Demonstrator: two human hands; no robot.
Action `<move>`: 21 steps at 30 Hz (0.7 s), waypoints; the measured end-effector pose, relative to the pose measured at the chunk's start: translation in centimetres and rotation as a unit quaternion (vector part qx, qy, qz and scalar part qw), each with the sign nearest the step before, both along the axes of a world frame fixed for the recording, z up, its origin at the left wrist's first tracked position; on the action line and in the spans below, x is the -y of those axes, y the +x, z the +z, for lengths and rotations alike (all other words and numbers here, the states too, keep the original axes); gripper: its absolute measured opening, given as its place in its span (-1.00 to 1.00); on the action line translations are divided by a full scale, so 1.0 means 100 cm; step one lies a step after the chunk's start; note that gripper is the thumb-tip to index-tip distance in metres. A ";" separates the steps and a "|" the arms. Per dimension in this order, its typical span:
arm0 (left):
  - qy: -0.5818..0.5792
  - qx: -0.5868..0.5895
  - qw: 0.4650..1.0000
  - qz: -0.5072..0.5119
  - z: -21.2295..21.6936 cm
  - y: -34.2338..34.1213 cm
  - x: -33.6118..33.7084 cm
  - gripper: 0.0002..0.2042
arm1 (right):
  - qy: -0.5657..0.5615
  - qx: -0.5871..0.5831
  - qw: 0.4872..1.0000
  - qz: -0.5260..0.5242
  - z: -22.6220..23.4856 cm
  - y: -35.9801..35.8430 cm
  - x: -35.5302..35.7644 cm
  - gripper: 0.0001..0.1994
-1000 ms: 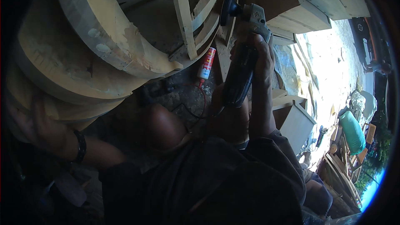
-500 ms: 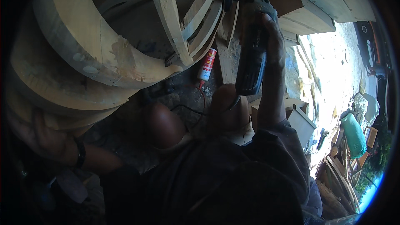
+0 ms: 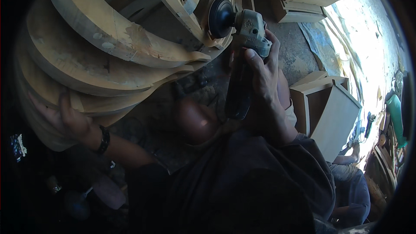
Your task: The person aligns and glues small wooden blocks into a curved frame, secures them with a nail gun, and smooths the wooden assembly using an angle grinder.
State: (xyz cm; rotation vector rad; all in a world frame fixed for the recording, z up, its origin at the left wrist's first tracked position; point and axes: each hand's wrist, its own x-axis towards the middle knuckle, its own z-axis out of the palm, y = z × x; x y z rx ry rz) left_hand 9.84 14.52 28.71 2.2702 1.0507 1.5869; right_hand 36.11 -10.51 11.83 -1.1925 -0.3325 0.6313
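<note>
The right hand [image 3: 264, 91] grips a grey angle grinder [image 3: 242, 52] whose black round disc [image 3: 222, 17] sits against the curved pale wooden frame of stacked bent ribs [image 3: 108, 47], which the left hand [image 3: 65, 117] steadies from below.

A woodworking shop, plainly: big curved wooden pieces [image 3: 99, 56] stack up at left, unfinished plywood boxes [image 3: 329, 108] sit on a dusty concrete floor [image 3: 299, 56], offcuts lie about, and an angle grinder [image 3: 242, 30] with a sanding disc is out.
</note>
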 end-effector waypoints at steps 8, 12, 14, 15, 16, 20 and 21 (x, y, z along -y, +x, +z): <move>-0.094 0.097 0.989 -0.063 0.005 0.011 0.012 -0.20 | -0.001 0.061 0.996 -0.061 -0.022 -0.030 -0.007 -0.12; -0.102 0.103 0.987 -0.064 0.004 0.010 0.012 -0.22 | 0.046 0.001 0.998 -0.047 -0.001 -0.004 -0.016 -0.12; -0.099 0.106 0.987 -0.072 0.002 0.010 0.013 -0.22 | 0.052 -0.005 0.998 -0.031 -0.001 0.010 -0.018 -0.15; -0.097 0.108 0.986 -0.077 0.003 0.010 0.013 -0.22 | 0.055 -0.004 0.998 -0.031 0.000 0.019 -0.018 -0.15; -0.095 0.108 0.987 -0.078 0.003 0.010 0.013 -0.22 | 0.020 0.015 1.000 -0.015 0.004 0.029 -0.016 -0.17; -0.096 0.103 0.989 -0.045 0.007 0.015 0.018 -0.20 | -0.017 0.055 0.998 0.009 0.007 0.067 -0.024 -0.21; -0.092 0.101 0.990 -0.046 0.006 0.013 0.016 -0.19 | -0.016 0.058 0.998 0.022 0.008 0.076 -0.028 -0.22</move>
